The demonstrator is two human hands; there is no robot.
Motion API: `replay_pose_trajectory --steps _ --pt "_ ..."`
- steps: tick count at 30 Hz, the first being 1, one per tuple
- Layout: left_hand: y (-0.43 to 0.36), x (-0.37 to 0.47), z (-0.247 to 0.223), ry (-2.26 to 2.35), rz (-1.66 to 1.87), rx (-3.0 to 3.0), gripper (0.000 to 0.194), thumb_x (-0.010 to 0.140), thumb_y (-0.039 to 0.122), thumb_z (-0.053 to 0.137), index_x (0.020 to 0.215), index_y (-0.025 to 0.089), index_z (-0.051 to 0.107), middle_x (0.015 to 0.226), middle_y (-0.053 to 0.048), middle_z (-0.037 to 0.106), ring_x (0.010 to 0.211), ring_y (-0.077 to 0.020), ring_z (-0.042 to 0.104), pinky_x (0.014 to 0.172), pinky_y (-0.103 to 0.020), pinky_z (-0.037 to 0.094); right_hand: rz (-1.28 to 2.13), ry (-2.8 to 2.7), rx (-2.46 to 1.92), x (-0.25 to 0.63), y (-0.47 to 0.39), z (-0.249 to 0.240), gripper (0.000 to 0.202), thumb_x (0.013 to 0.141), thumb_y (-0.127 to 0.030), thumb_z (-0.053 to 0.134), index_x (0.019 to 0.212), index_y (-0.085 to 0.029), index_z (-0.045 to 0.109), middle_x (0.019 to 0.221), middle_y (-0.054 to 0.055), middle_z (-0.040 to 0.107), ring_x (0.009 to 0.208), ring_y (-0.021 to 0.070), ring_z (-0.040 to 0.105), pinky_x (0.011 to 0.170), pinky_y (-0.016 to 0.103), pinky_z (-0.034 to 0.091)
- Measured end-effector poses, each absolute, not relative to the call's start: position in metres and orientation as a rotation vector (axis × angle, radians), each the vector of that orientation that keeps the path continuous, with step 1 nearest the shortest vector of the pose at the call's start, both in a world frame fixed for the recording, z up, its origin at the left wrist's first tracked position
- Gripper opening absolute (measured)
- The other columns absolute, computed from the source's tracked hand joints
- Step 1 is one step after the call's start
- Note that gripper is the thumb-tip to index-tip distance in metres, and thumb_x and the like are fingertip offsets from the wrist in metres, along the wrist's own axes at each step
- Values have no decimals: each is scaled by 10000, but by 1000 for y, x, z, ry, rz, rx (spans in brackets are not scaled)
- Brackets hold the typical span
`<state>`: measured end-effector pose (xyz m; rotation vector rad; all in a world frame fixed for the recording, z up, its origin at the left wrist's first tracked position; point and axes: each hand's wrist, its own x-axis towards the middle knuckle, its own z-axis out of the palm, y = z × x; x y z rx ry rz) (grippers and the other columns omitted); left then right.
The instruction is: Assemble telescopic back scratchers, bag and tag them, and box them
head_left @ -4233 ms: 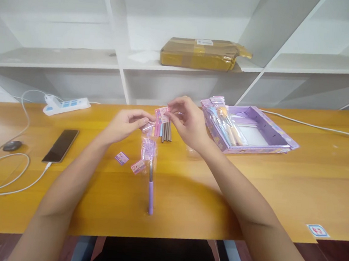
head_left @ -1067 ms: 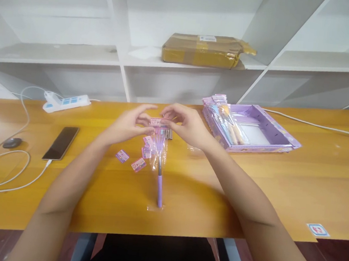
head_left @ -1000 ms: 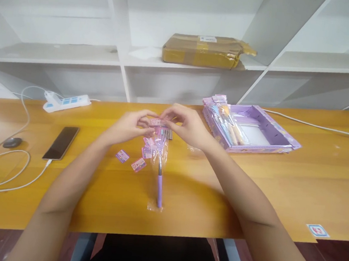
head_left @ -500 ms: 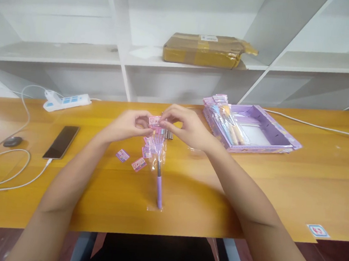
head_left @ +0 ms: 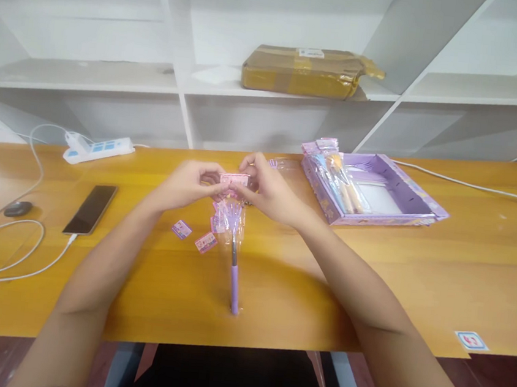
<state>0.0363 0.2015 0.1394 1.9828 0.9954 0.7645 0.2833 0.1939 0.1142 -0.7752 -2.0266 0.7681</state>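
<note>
A purple-handled back scratcher (head_left: 234,286), with a fork-like head and a metal rod, lies in a clear bag on the table, handle toward me. A pink printed card (head_left: 235,179) stands at the bag's far end. My left hand (head_left: 190,185) pinches the card's left side between thumb and fingers. My right hand (head_left: 270,192) is closed on its right side, the thumb tip on the card's front. Two loose cards, a purple-edged card (head_left: 181,229) and a pink-edged card (head_left: 206,243), lie to the left. More cards are partly hidden beside the bag's head.
At the right back stands a purple tray (head_left: 423,206) with several bagged items (head_left: 340,180) at its left side. A phone (head_left: 90,210) on a cable and a power strip (head_left: 99,150) lie on the left. A taped carton (head_left: 299,71) rests on the shelf.
My right hand has shifted a little, and its thumb now lies lower across the card. The card faces me more squarely. The back scratcher's handle has slid slightly toward me.
</note>
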Motion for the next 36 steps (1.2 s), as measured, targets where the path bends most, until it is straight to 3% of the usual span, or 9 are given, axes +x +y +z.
replay_pose_trajectory --steps 5,11,14,18,21,25,30,36 --pt "202 34 140 1024 765 2008 276 961 467 812 1025 199 824 971 -84 839 911 -229 819 797 -330 669 741 -2080 -795 292 197 117 252 1056 -312 659 1197 -267 456 821 -59 667 682 146 593 683 319 441" --pt "204 32 137 1016 754 1977 232 948 419 813 1014 196 809 953 -80 837 911 -229 823 815 -343 671 755 -2168 -851 303 202 122 355 1060 -326 651 1373 -217 524 875 -21 720 791 173 645 739 335 484" --pt "207 29 136 1026 787 1891 242 942 423 827 1001 195 775 947 -80 842 909 -243 846 843 -360 675 1061 -2262 -841 303 208 119 330 1074 -482 661 1256 -212 609 933 11 740 796 172 663 698 318 513" --pt "212 25 137 1078 855 1828 274 919 442 862 990 199 757 964 -79 848 897 -260 858 860 -385 683 1418 -2489 -809 297 217 108 432 945 -614 812 1005 -201 705 906 21 758 783 177 690 658 292 534" --pt "215 23 137 1098 891 1811 307 889 453 894 995 196 763 991 -78 847 880 -249 853 871 -382 684 1453 -2475 -829 289 220 102 439 894 -599 862 910 -184 718 830 -2 723 752 155 648 651 271 501" --pt "218 22 136 1106 968 1784 353 866 463 919 1016 189 756 1013 -76 836 843 -221 841 866 -366 688 1493 -2378 -742 285 223 97 368 924 -523 831 920 -170 728 819 -14 697 745 131 622 679 268 506" --pt "218 23 138 1075 1085 1678 456 890 471 897 1196 201 694 1041 -71 822 846 -213 838 870 -385 708 1468 -2301 -742 299 232 101 343 925 -500 825 895 -178 714 795 -15 705 724 134 654 679 285 567" --pt "215 25 142 1075 1079 1650 423 916 400 854 1222 185 656 1034 -74 811 836 -209 823 870 -410 703 1173 -1984 -884 355 235 140 257 903 -403 893 1000 -199 772 1026 65 841 921 207 773 826 383 660"
